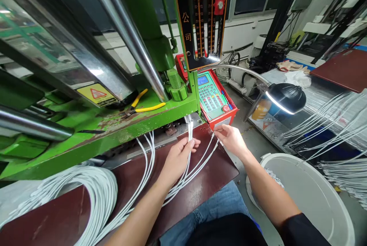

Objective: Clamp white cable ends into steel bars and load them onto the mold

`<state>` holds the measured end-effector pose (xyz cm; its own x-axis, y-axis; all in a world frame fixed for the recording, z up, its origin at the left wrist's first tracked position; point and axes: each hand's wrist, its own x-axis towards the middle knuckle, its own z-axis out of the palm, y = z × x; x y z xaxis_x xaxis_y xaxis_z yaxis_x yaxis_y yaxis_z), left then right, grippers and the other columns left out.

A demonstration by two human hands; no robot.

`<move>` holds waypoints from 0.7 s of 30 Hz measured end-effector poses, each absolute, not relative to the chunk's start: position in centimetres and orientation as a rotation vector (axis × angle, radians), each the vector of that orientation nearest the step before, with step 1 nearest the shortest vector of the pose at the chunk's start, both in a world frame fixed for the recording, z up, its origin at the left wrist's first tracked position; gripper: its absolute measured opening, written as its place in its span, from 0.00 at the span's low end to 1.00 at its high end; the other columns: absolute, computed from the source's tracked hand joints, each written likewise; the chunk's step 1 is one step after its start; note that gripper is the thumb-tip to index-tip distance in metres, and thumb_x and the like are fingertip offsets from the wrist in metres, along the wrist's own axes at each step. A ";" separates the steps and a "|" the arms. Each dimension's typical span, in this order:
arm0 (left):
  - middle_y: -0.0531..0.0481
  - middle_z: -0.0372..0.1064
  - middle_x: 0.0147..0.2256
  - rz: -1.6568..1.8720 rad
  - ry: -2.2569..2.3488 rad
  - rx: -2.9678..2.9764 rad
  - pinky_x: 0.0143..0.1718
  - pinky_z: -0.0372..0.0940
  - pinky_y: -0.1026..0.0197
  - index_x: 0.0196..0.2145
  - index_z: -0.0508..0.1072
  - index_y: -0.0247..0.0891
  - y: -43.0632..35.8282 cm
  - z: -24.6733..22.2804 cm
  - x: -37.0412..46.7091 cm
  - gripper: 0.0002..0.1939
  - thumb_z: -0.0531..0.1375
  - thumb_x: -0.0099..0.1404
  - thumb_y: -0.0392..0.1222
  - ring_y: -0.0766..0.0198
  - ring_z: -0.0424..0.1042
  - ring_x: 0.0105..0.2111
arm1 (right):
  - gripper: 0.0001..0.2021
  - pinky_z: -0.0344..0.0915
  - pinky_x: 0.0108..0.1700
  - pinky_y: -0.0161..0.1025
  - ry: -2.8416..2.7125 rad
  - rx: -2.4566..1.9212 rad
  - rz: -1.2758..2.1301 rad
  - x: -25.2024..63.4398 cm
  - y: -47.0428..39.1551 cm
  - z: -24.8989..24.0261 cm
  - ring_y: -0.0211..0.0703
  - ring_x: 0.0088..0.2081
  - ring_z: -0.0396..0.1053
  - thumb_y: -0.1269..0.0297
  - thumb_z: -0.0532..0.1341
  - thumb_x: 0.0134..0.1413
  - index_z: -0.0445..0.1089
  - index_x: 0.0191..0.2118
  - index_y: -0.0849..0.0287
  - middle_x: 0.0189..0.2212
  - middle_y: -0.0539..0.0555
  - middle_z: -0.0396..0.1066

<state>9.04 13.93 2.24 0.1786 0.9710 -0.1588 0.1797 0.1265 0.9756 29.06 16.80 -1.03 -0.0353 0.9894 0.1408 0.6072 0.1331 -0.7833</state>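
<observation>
Evidently close handwork, head view: at frame centre the left hand (pixel 182 157) has its fingers wrapped round a small white cable bundle (pixel 190 133), tips pointing up, just in front of the green machine (pixel 149 118). Gripped near the tips, presumably to keep the ends together and level. Right of it, the right hand (pixel 231 139) pinches narrowly, thumb against fingers, at the separate cable ends (pixel 213 136), likely to keep those strands apart from the bundle. Both sets trail down across the brown worktop (pixel 195 200). Lower left, a thick cable coil (pixel 101 188) lies on it, probably set aside to spare the hands room. Yellow-handled pliers (pixel 150 107) rest on the machine's ledge, upper left of the hands, seemingly for easy reach. Right edge: lit lamp (pixel 288 97), and below it a pale bin (pixel 312 188).
</observation>
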 end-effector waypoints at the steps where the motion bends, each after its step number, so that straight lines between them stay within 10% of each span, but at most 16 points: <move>1: 0.45 0.71 0.39 0.890 1.261 1.341 0.44 0.63 0.61 0.36 0.72 0.34 14.1 2.1 9.0 0.13 0.54 0.64 0.47 0.62 0.69 0.40 | 0.06 0.64 0.40 0.36 -1.758 -1.529 0.687 29.0 16.8 -0.8 0.41 0.36 0.72 0.65 0.59 0.55 0.71 0.37 0.57 0.34 0.51 0.75; 12: 0.53 0.68 0.22 0.922 1.024 1.110 0.14 0.53 0.70 0.36 0.68 0.34 13.5 6.3 7.4 0.10 0.54 0.65 0.44 0.74 0.59 0.13 | 0.07 0.65 0.40 0.40 -1.817 -1.628 0.523 28.6 17.8 -1.9 0.44 0.35 0.71 0.64 0.63 0.50 0.73 0.36 0.58 0.34 0.54 0.74; 21: 0.44 0.72 0.38 1.049 0.731 1.164 0.46 0.63 0.55 0.35 0.70 0.32 12.3 8.3 6.7 0.10 0.54 0.66 0.42 0.60 0.72 0.40 | 0.09 0.67 0.35 0.34 -1.466 -0.864 1.045 28.2 12.6 7.7 0.36 0.33 0.69 0.68 0.68 0.45 0.74 0.36 0.55 0.33 0.51 0.72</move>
<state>6.71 12.35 8.30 0.3671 0.9285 0.0556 -0.2699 0.0491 0.9616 28.20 12.57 7.66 -0.1489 0.9252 0.3490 -0.0275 0.3489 -0.9368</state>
